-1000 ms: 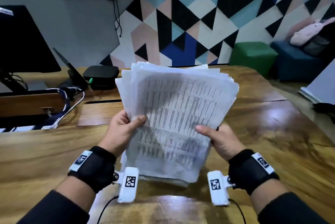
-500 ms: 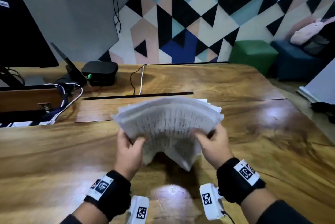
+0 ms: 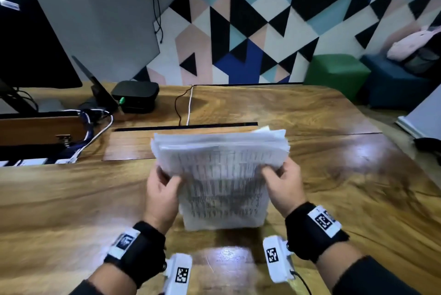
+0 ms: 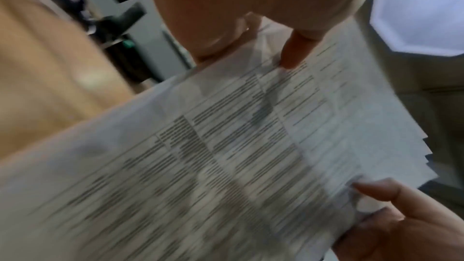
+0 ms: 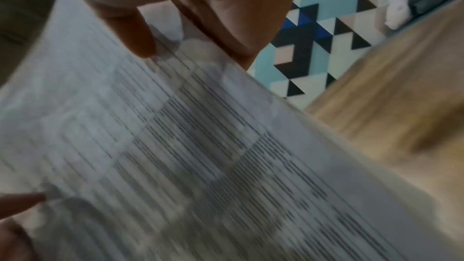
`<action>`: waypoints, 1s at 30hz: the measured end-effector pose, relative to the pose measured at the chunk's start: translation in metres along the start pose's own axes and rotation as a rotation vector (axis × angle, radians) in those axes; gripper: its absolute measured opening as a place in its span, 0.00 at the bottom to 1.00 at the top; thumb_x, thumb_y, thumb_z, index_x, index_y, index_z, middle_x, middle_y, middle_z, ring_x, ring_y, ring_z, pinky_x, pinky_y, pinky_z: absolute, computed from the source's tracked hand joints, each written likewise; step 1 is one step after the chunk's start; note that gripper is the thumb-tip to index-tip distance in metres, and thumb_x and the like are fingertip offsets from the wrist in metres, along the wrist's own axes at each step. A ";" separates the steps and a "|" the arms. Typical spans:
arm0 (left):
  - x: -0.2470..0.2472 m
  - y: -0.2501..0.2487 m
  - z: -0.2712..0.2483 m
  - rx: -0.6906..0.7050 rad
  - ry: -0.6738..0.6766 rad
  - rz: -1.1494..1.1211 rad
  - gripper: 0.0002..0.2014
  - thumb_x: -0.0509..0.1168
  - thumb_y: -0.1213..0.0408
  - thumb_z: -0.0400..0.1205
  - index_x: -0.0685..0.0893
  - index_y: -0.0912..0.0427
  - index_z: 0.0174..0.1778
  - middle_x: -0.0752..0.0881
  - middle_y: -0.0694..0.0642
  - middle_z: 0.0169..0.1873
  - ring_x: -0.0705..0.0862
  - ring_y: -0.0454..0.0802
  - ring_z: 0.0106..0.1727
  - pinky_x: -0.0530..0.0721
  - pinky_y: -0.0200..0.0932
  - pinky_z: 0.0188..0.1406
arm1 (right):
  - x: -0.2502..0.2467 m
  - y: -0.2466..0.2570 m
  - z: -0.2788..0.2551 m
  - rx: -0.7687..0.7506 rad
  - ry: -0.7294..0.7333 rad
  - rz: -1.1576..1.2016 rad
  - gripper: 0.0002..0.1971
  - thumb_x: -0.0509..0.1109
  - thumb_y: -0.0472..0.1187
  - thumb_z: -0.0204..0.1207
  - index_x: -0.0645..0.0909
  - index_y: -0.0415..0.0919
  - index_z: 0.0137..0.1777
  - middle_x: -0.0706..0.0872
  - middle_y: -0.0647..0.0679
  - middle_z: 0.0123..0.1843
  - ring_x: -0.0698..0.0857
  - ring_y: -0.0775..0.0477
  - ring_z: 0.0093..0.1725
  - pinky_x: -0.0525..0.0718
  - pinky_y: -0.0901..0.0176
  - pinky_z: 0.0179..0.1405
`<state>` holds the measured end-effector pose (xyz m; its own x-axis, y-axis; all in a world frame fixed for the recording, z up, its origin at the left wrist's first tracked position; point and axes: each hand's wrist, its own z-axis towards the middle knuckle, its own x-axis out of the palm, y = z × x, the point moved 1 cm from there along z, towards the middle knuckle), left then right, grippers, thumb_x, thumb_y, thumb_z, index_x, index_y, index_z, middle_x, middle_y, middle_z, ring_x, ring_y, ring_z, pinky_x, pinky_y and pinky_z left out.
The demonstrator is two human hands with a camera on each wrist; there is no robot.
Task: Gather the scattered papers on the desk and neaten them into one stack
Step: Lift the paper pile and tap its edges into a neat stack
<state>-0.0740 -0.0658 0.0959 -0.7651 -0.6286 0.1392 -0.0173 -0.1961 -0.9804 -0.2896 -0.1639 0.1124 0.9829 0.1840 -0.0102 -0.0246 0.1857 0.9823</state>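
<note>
A thick stack of printed white papers [image 3: 222,175] stands nearly upright, its lower edge on the wooden desk [image 3: 71,199] and its top leaning away from me. My left hand [image 3: 164,182] grips the stack's left side, thumb on the front sheet. My right hand [image 3: 281,175] grips the right side the same way. In the left wrist view the papers [image 4: 226,156] fill the frame, blurred, with the right hand's fingers [image 4: 376,192] at the far edge. In the right wrist view the papers [image 5: 175,156] run under my thumb.
A black box [image 3: 136,94] and cables [image 3: 188,106] lie at the desk's back left, beside a dark monitor [image 3: 31,43]. A dark slot [image 3: 186,126] crosses the desk behind the papers. Green [image 3: 336,72] and blue [image 3: 391,84] stools stand beyond the far right corner.
The stack, held up high a second ago, dropped low and bent over, then came back upright with its lower edge down on the desk. Both hands kept their grip.
</note>
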 end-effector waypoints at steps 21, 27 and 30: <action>0.007 0.010 0.002 0.019 -0.066 -0.055 0.10 0.67 0.76 0.74 0.85 0.59 0.46 0.94 0.43 0.36 0.90 0.39 0.42 0.88 0.34 0.45 | 0.017 0.000 -0.011 -0.048 -0.096 -0.005 0.18 0.64 0.22 0.77 0.83 0.48 0.40 0.87 0.46 0.32 0.83 0.59 0.35 0.83 0.67 0.37; -0.007 0.025 -0.008 -0.219 0.117 0.157 0.08 0.75 0.70 0.77 0.88 0.64 0.51 0.95 0.50 0.40 0.93 0.43 0.44 0.91 0.48 0.53 | 0.009 -0.038 -0.022 0.137 0.048 -0.050 0.15 0.67 0.23 0.76 0.84 0.47 0.44 0.92 0.60 0.36 0.89 0.68 0.40 0.84 0.70 0.42; -0.008 0.025 0.002 -0.245 0.045 0.153 0.07 0.73 0.66 0.79 0.89 0.65 0.49 0.94 0.54 0.38 0.91 0.47 0.40 0.91 0.44 0.40 | -0.007 -0.063 -0.017 0.246 0.120 -0.132 0.13 0.72 0.25 0.73 0.85 0.46 0.42 0.92 0.62 0.34 0.89 0.64 0.39 0.83 0.71 0.39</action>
<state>-0.0668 -0.0670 0.0709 -0.7988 -0.6014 -0.0138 -0.0504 0.0898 -0.9947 -0.2982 -0.1601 0.0470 0.9456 0.2897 -0.1480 0.1611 -0.0216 0.9867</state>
